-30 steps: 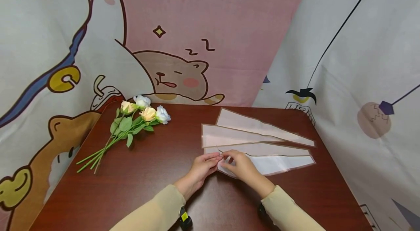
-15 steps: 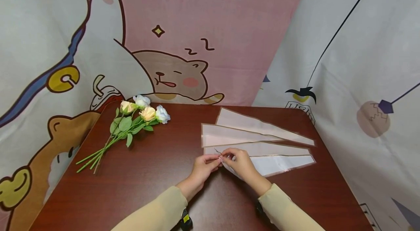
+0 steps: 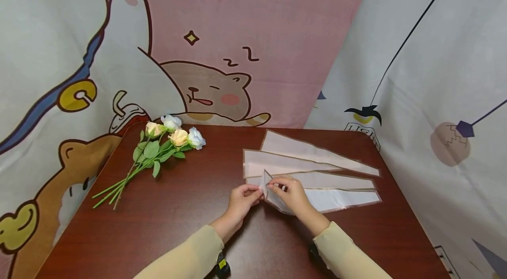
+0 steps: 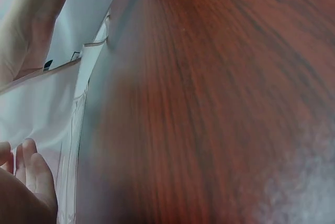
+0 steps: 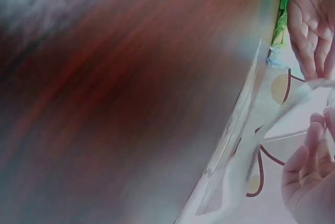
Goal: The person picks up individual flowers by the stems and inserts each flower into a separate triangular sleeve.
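My left hand (image 3: 239, 203) pinches the left end of the nearest sheet of wrapping paper (image 3: 340, 198), which is pale with a brown border. Close beside it, my right hand (image 3: 294, 195) pinches the same sheet, thumb and forefinger together. Between the two hands a pointed fold (image 3: 265, 178) of the sheet stands up. In the right wrist view, the lifted paper (image 5: 293, 116) spans from the left hand (image 5: 313, 22) to the right hand (image 5: 310, 182). The left wrist view has the raised sheet (image 4: 44, 103) above the left fingers (image 4: 39, 174).
Several more bordered sheets (image 3: 291, 163) lie fanned out behind the held one. At the back left of the brown table (image 3: 190, 226) lies a bunch of cream and pale blue roses (image 3: 179, 137) with green stems. A printed cloth (image 3: 285, 50) hangs behind the table.
The left end of the nearest sheet has risen into a pointed fold between the hands. The right hand's fingers have shifted slightly along the sheet; the roses and other sheets stay put.
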`<state>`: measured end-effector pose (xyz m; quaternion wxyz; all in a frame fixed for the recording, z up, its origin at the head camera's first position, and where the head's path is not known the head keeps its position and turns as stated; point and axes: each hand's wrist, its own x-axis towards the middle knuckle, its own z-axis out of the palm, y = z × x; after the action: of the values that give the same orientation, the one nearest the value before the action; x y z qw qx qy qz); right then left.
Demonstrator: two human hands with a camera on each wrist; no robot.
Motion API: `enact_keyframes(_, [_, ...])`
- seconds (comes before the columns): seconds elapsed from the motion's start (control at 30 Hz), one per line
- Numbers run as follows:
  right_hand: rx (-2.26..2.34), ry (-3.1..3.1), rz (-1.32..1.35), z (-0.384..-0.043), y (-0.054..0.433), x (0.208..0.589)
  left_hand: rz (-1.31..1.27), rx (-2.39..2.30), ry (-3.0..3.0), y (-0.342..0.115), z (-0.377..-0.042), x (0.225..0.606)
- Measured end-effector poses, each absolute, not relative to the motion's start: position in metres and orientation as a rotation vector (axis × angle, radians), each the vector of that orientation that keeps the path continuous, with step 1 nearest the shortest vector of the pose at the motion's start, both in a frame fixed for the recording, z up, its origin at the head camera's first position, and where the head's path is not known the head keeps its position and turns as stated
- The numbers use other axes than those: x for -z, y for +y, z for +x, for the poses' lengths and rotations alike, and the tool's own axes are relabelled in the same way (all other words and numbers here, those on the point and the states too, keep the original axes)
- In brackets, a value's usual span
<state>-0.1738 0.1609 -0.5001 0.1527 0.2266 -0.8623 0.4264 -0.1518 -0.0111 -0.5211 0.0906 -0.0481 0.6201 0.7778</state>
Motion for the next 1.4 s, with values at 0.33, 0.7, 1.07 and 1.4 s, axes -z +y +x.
enact_keyframes(0.33, [-1.123,-2.455,0.830,-0.173,0.166,0.495,-0.264,-2.245,1.805,-0.018,-0.157,0.512])
enact_keyframes(0.7, [-1.046,-2.435,0.809,-0.173,0.167,0.499,-0.236,-2.145,2.026,-0.025,-0.160,0.515])
enact_keyframes(1.07, [-0.990,-2.386,0.778,-0.174,0.166,0.497,-0.254,-2.126,2.046,-0.024,-0.161,0.510])
enact_keyframes(1.4, [-0.873,-2.394,0.813,-0.174,0.164,0.500,-0.237,-2.120,2.102,-0.025,-0.161,0.514])
